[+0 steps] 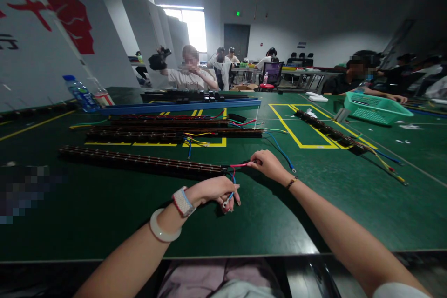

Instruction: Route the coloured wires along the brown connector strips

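Note:
A long dark strip (139, 162) lies across the green table in front of me, with red and blue wires (233, 172) coming out of its right end. My left hand (216, 192) is closed in a pinch on the blue wire's end, just below the strip's end. My right hand (267, 164) is closed on the red wire, pulling it out to the right of the strip. A watch and a pale bangle sit on my left wrist.
More dark strips (174, 131) with coloured wires lie further back, and another strip (328, 130) lies inside yellow floor-tape lines at the right. A green basket (375, 108), water bottles (81, 94) and blue rails (181, 105) stand behind. Other people sit across the table.

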The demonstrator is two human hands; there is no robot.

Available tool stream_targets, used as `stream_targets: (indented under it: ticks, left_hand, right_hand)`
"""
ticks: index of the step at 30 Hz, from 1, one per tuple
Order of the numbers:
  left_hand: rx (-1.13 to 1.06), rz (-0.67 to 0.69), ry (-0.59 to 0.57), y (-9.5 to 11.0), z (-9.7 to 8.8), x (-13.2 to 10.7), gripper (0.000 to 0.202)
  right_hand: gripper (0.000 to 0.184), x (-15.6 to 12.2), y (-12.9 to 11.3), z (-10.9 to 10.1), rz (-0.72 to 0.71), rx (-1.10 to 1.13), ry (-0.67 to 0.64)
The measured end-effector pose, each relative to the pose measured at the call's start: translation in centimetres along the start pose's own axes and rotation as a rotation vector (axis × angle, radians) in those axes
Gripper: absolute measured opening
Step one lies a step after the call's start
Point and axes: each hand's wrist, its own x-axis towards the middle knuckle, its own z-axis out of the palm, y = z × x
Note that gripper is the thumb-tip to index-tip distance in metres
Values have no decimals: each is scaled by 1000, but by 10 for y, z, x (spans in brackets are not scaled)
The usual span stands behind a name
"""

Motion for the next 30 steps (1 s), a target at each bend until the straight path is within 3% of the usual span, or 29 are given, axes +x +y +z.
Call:
stream_targets:
  ticks: [7, 12, 15, 17, 23, 30]
  left_hand:
    - [-522, 53, 2, -4, 16, 13, 50]
    - [-772, 71, -10, -5, 21, 16, 52]
    - [-831, 101, -19, -3, 22, 17, 53]
    - [-849, 106, -4, -2, 24, 17, 53]
    - [-877, 121, 45, -2, 27, 20, 46]
    - [-919, 170, 82, -6, 30, 24, 34]
  right_hand:
    - [35, -2, -11, -12, -33, 67, -62]
    - [65, -8, -46, -22, -109, 77, -134]
    - [84, -14, -58, -17, -118, 38, -207]
    - [87, -17, -60, -12, -85, 2, -217]
    - [67, -20, -58, -6, 78, -114, -189]
    - [32, -16, -69, -15, 104, -149, -215]
